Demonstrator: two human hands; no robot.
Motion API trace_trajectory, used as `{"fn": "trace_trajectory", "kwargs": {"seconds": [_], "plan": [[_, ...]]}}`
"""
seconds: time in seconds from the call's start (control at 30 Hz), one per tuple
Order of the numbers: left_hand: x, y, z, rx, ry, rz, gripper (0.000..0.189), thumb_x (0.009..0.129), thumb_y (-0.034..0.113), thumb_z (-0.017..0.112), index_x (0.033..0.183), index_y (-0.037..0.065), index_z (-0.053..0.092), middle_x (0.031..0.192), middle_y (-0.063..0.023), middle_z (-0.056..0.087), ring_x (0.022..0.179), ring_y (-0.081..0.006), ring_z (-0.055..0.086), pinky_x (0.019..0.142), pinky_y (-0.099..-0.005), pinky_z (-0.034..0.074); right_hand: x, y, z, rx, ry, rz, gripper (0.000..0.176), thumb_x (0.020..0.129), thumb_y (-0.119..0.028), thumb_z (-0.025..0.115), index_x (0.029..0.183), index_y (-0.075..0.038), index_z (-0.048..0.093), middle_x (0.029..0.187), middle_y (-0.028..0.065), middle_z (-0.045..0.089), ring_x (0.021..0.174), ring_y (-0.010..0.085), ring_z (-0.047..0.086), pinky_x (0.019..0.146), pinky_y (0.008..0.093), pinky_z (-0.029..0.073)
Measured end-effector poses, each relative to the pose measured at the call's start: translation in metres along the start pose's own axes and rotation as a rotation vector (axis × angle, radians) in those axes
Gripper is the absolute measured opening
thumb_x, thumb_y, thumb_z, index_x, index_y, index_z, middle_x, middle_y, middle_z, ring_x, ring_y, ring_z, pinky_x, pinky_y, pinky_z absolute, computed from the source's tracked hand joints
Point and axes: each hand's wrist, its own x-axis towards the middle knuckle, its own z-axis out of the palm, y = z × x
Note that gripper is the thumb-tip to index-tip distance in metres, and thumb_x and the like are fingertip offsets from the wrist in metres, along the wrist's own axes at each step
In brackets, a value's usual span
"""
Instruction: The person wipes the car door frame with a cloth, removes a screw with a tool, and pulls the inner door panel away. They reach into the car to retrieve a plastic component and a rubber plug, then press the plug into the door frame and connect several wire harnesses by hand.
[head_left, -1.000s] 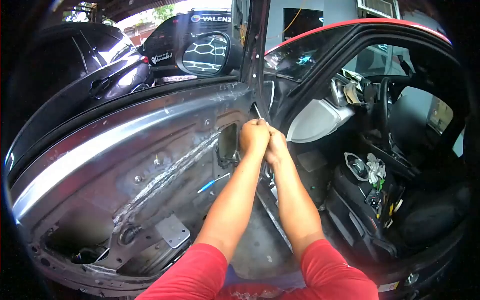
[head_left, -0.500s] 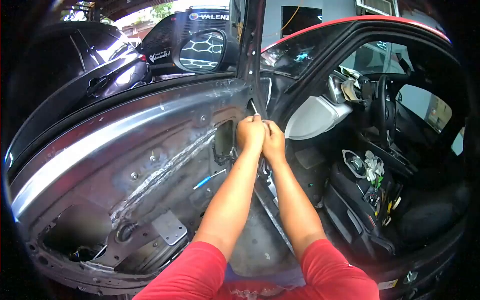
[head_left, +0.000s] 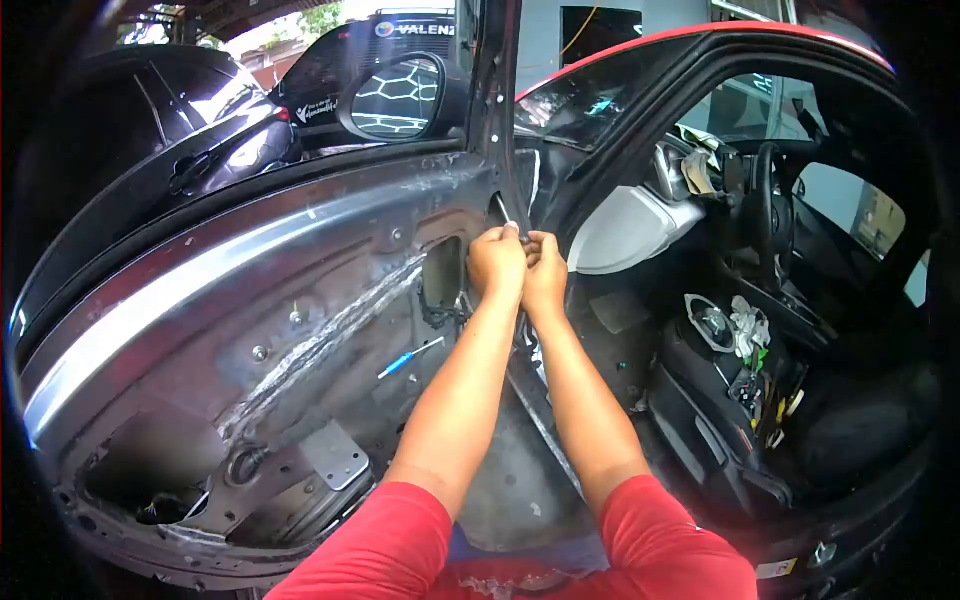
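My left hand [head_left: 497, 265] is closed around a slim metal rod [head_left: 504, 208], whose shaft rises from my thumb to an opening at the hinge end of the stripped car door [head_left: 350, 215]. Pressed against it is my right hand [head_left: 545, 275], its fingers curled and closed; what they grip is hidden. The rod's lower end cannot be seen. Left of my forearms, a blue-handled screwdriver [head_left: 398, 363] lies against the inner door panel.
The side mirror [head_left: 397, 98] stands above the door. To the right are the front seat [head_left: 700, 400], with a speaker-like part [head_left: 712, 325] and tools on it, the steering wheel [head_left: 768, 215] and a light grey dashboard side [head_left: 625, 235]. Dark cars are parked beyond the door.
Both hands stay together at the door's hinge end, with the rod still in the opening. The view has shifted slightly; the fingers of my right hand have moved a little.
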Motion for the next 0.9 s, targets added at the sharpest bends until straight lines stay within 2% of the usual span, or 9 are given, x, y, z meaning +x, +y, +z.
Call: {"fn": "trace_trajectory", "kwargs": {"seconds": [0.17,0.23,0.37,0.47,0.63,0.7,0.8,0.87,0.9], "plan": [[0.0,0.002,-0.004,-0.053,-0.075,-0.063,0.036,0.101,0.036,0.067,0.097,0.004,0.083,0.09,-0.0186,0.081,0.087,-0.0369,0.078,0.083,-0.044,0.057,0.005,0.007,0.01,-0.002,-0.098,0.055,0.031,0.105,-0.029,0.066,0.101,0.001,0.072,0.097,0.0222,0.079,0.09,0.0392,0.077,0.078,0.0444,0.057],[-0.001,0.006,-0.008,0.102,-0.036,-0.013,0.032,0.101,0.03,0.071,0.102,0.001,0.083,0.084,-0.0122,0.079,0.077,-0.0222,0.073,0.076,-0.038,0.055,0.008,0.012,0.018,0.088,-0.129,0.166,0.038,0.109,-0.033,0.059,0.104,0.001,0.073,0.099,0.0197,0.08,0.093,0.0343,0.077,0.083,0.0431,0.056],[0.001,-0.002,-0.005,0.154,0.06,0.117,0.033,0.1,0.032,0.07,0.103,0.002,0.083,0.084,-0.0126,0.08,0.074,-0.0223,0.073,0.075,-0.0388,0.055,0.015,0.012,0.016,0.969,-0.309,0.648,0.039,0.115,-0.032,0.053,0.127,0.002,0.07,0.11,0.0086,0.073,0.096,0.0239,0.07,0.091,0.039,0.054],[-0.002,0.01,-0.004,0.091,-0.025,-0.045,0.032,0.1,0.032,0.07,0.102,0.003,0.084,0.084,-0.0132,0.079,0.073,-0.0217,0.073,0.074,-0.0389,0.055,0.027,0.027,0.017,1.061,-0.337,0.839,0.037,0.114,-0.029,0.053,0.131,0.001,0.068,0.114,0.0095,0.071,0.1,0.0219,0.068,0.094,0.0377,0.054],[0.008,-0.001,0.006,-0.025,0.052,-0.08,0.028,0.098,0.026,0.074,0.097,-0.001,0.082,0.084,-0.0122,0.079,0.07,-0.0209,0.072,0.071,-0.0382,0.055,0.014,0.001,-0.005,0.729,-0.387,0.562,0.031,0.11,-0.025,0.063,0.124,0.001,0.071,0.123,0.0106,0.069,0.105,0.0218,0.066,0.097,0.0369,0.052],[0.008,-0.002,0.006,-0.053,0.057,-0.072,0.027,0.098,0.024,0.074,0.096,-0.002,0.082,0.084,-0.0118,0.079,0.069,-0.0204,0.072,0.07,-0.0378,0.055,0.006,0.019,0.001,0.354,-0.269,0.121,0.025,0.106,-0.015,0.067,0.12,0.005,0.072,0.116,0.0096,0.072,0.099,0.0209,0.069,0.094,0.0369,0.053],[0.006,-0.003,0.006,-0.131,0.022,-0.083,0.026,0.098,0.022,0.074,0.096,-0.003,0.081,0.084,-0.0115,0.079,0.069,-0.0195,0.071,0.067,-0.0368,0.054,0.003,-0.018,-0.013,0.042,-0.168,0.009,0.021,0.102,-0.006,0.069,0.117,0.008,0.071,0.114,0.0095,0.074,0.094,0.0185,0.07,0.089,0.0361,0.055],[0.008,-0.003,0.004,-0.189,-0.008,-0.097,0.025,0.098,0.022,0.074,0.096,-0.002,0.081,0.083,-0.0117,0.079,0.069,-0.0191,0.071,0.066,-0.0361,0.054,0.007,-0.009,-0.008,0.054,-0.158,-0.055,0.023,0.107,-0.014,0.065,0.113,0.006,0.072,0.114,0.0094,0.074,0.089,0.0172,0.07,0.084,0.0359,0.055],[0.008,-0.001,0.004,-0.145,-0.026,-0.127,0.029,0.099,0.028,0.072,0.099,0.001,0.083,0.091,-0.0149,0.08,0.082,-0.0258,0.075,0.077,-0.0398,0.055,0.01,-0.003,-0.007,0.22,-0.175,0.123,0.027,0.109,-0.019,0.061,0.111,0.005,0.073,0.111,0.0086,0.073,0.088,0.019,0.07,0.084,0.0362,0.055]]}}
